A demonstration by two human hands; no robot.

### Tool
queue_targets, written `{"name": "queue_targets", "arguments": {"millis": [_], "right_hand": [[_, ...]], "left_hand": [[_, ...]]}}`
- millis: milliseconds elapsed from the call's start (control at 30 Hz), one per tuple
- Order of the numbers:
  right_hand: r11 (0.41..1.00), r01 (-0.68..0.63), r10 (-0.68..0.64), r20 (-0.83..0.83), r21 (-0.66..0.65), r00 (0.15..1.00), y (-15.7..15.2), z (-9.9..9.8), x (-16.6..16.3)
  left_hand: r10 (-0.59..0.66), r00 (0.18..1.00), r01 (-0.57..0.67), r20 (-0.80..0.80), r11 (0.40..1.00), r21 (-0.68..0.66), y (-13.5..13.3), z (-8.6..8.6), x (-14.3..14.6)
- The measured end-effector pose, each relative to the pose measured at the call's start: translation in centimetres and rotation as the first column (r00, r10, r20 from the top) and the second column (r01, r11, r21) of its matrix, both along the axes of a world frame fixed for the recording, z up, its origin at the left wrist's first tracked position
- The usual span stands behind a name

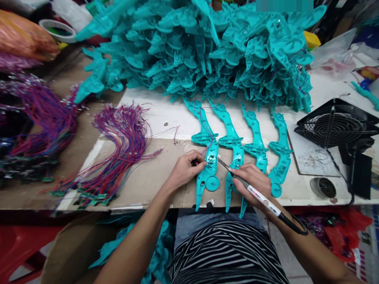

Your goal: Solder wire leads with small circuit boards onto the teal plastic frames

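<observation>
My right hand (251, 183) is closed round a soldering iron (259, 195) with a white and grey handle. Its metal tip points left, at or very near a small metal part (211, 158) on the leftmost turquoise plastic piece (211, 171). On the other side of that part, my left hand (189, 167) pinches thin wires (204, 118) that run up along the piece; the fingertips partly hide their ends. Three similar turquoise pieces (233, 146) lie in a row to the right, and my right hand covers parts of them.
A big heap of turquoise pieces (189, 51) fills the back of the table. Bundles of red and purple wires (124, 146) lie at left. On the right are a black fan (331, 122), a metal plate (314, 157) and a small round tin (324, 187).
</observation>
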State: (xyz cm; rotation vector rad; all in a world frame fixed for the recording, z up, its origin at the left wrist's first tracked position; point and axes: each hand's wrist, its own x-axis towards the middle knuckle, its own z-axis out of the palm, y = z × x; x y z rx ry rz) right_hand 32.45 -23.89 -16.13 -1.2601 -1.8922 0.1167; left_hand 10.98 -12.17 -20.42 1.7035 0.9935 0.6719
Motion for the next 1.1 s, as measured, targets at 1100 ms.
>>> {"name": "queue_targets", "arguments": {"millis": [1100], "right_hand": [[0.991, 0.082, -0.096, -0.138, -0.103, 0.986, 5.5, -0.1, -1.2]], "left_hand": [[0.236, 0.969, -0.226, 0.069, 0.966, -0.128, -0.1, 0.8, 2.7]]}}
